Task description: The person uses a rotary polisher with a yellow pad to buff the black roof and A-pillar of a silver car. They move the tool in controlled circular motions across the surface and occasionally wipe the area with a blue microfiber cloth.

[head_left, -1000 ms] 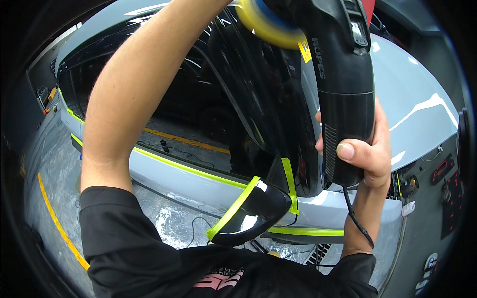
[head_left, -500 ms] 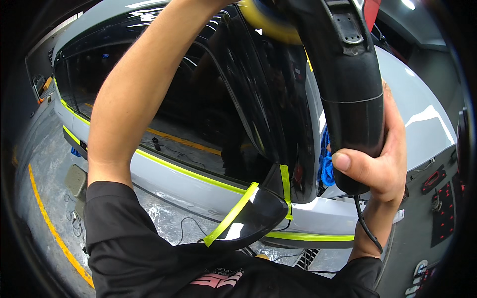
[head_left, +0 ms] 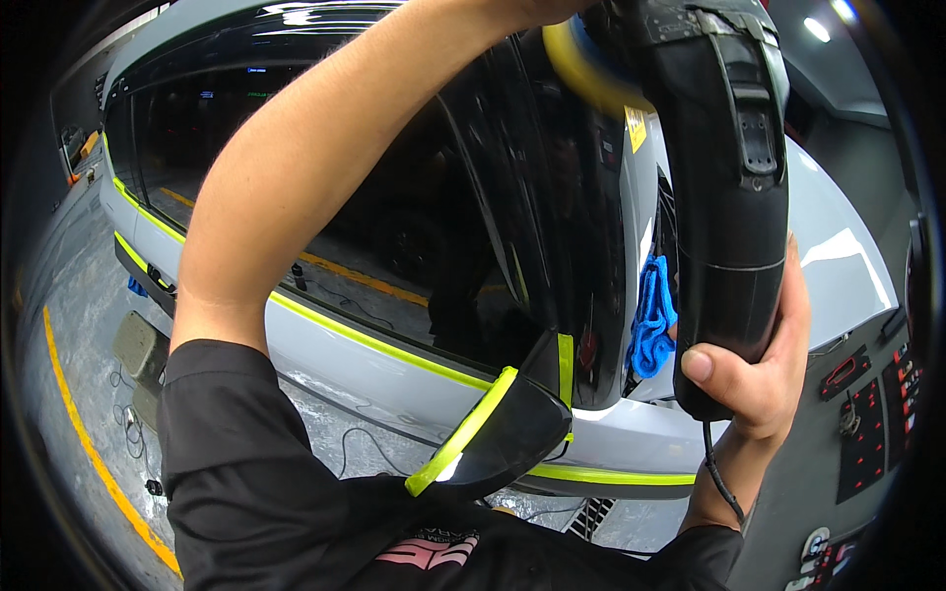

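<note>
My right hand [head_left: 764,389] is wrapped around the rear of a black power polisher [head_left: 731,295], thumb across its near side. The polisher's yellow-and-blue round pad [head_left: 581,64] is blurred over the dark glossy upper part of a light grey car [head_left: 340,340]. At the top edge, my left hand [head_left: 542,8] is beside the polisher's head; its fingers are cut off or hidden. A black cord [head_left: 714,468] trails from the tool's end past my right wrist. Below lies a black side mirror [head_left: 512,433] with yellow-green tape [head_left: 463,433] across it.
A crumpled blue cloth [head_left: 650,320] lies near the windshield base. More yellow-green tape [head_left: 384,342] borders the side windows. On the floor at left are a grey stool-like block [head_left: 140,350] and loose cables [head_left: 133,428]. A dark panel with red marks [head_left: 862,438] is at right.
The polisher and both hands have shifted right, with the tool also lower in view. More of the blue cloth and a yellow sticker by the windshield now show.
</note>
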Tool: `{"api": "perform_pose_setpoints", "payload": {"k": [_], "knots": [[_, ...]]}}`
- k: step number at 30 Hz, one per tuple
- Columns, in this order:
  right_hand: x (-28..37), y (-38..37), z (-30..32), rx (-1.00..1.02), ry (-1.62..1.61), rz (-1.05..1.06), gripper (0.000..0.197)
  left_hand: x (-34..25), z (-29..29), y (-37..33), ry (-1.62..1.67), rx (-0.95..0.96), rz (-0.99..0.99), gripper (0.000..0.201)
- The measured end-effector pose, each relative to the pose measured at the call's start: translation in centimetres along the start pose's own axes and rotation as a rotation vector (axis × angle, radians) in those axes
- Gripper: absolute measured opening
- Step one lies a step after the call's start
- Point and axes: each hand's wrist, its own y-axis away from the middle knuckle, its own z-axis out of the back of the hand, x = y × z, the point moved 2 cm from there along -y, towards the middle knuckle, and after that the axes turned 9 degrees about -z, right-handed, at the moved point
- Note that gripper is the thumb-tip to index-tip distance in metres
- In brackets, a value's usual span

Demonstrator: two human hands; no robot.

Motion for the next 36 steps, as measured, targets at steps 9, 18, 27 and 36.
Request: {"api": "perform_pose_setpoints", "payload": {"k": [9, 18, 27, 36], "knots": [[-0.1, -0.3, -1.1, 0.043, -0.035, 0.007, 0.107, -0.9, 2.0, 1.0, 0.018, 0.091, -0.088, 0.054], [0.1, -0.5, -1.5, 0.028, -0.010, -0.011, 0.111, -1.2, 2.1, 1.3, 0.084, 0.041, -0.124, 0.050], [0.0, -0.5, -0.9, -0.006, 0.101, 0.007, 0.113, 1.0, 3.7, -0.7, 0.056, 0.104, -0.264, 0.047], [-0.7, -0.9, 0.1, -0.021, 0.169, 0.070, 0.110, 0.4, 2.1, -0.1, -0.070, -0.030, -0.302, 0.045]]}}
